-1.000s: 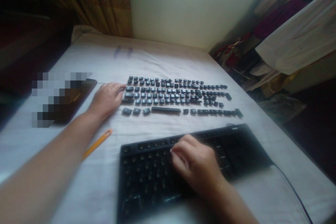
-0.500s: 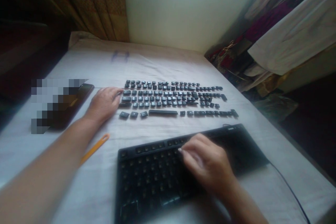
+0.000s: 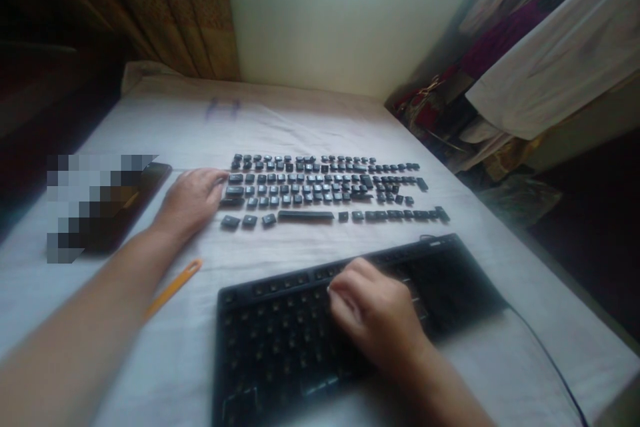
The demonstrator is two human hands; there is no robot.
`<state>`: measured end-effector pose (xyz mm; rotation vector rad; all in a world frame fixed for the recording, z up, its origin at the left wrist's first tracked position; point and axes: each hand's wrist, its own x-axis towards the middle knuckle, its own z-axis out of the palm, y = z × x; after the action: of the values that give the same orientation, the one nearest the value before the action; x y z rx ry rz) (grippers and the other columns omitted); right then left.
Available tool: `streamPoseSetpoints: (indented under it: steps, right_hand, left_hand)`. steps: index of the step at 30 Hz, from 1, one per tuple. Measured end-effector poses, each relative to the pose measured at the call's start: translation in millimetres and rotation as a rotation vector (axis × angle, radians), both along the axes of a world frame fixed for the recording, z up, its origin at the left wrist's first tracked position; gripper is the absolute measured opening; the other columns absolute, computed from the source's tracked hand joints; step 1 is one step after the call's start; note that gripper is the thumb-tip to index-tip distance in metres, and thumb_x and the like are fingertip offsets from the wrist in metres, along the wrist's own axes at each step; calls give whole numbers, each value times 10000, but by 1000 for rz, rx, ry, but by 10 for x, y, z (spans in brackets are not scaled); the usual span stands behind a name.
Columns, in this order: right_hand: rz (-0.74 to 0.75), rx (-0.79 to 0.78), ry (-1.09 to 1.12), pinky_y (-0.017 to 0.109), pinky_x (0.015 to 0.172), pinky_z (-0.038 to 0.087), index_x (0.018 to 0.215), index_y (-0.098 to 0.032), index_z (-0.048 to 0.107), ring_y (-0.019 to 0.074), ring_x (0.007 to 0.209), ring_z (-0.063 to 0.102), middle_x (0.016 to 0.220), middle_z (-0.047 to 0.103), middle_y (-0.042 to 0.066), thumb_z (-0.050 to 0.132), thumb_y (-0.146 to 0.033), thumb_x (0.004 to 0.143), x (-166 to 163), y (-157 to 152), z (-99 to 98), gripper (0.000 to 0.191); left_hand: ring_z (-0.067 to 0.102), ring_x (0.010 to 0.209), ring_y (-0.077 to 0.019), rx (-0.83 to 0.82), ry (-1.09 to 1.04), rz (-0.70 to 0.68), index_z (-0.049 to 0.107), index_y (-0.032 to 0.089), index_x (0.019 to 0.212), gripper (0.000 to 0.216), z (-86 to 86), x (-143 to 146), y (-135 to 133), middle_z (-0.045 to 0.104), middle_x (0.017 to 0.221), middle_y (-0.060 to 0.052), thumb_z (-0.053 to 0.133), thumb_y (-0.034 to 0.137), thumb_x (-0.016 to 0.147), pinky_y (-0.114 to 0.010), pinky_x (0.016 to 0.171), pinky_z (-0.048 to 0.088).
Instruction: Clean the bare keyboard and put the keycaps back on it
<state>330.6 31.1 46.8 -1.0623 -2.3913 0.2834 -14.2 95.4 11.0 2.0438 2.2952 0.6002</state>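
A black keyboard (image 3: 320,383) with its keycaps off lies at a slant in front of me, its bare key posts showing. Over its upper middle part is my right hand (image 3: 373,303), thumb and fingers pinched together. A small pale spot shows at the fingertips; I cannot make out what it is. My left hand (image 3: 193,197) rests palm down on the sheet, fingers loosely stretched out beside the left end of the loose black keycaps (image 3: 305,188). Those keycaps lie in several rows behind the keyboard, with the long space bar (image 3: 306,215) in the nearest row.
An orange tool (image 3: 173,290) with a holed end lies by my left forearm. A dark phone-like object (image 3: 143,203), partly blurred out, is to the left. A cable (image 3: 550,353) runs from the keyboard's right side. Hanging cloth (image 3: 555,60) is at the right.
The view has shifted slightly, moving everything a little leftward. My right hand stays pinched over the keyboard, a bit further left on it. The left hand stays beside the keycaps.
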Motion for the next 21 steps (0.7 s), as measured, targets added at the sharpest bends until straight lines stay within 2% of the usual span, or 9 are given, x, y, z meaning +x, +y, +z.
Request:
streamPoseSetpoints:
  steps: [10, 21]
  right_hand:
    - [3, -4, 24, 193, 509, 401, 696, -188, 639, 93, 511, 546, 663, 589, -8, 554, -98, 836, 6, -5, -13, 187]
    - [4, -11, 77, 188, 511, 414, 711, -180, 645, 96, 522, 557, 667, 592, -2, 555, -81, 840, -45, -11, -33, 185]
  left_hand:
    - [592, 1198, -300, -4, 2, 12, 654, 202, 1183, 416, -15, -2, 0, 683, 1251, -116, 390, 324, 886, -434, 1074, 456]
    - [583, 1206, -296, -31, 2, 14, 646, 177, 1204, 441, 17, 19, -6, 672, 1275, -119, 370, 310, 887, -432, 1082, 442]
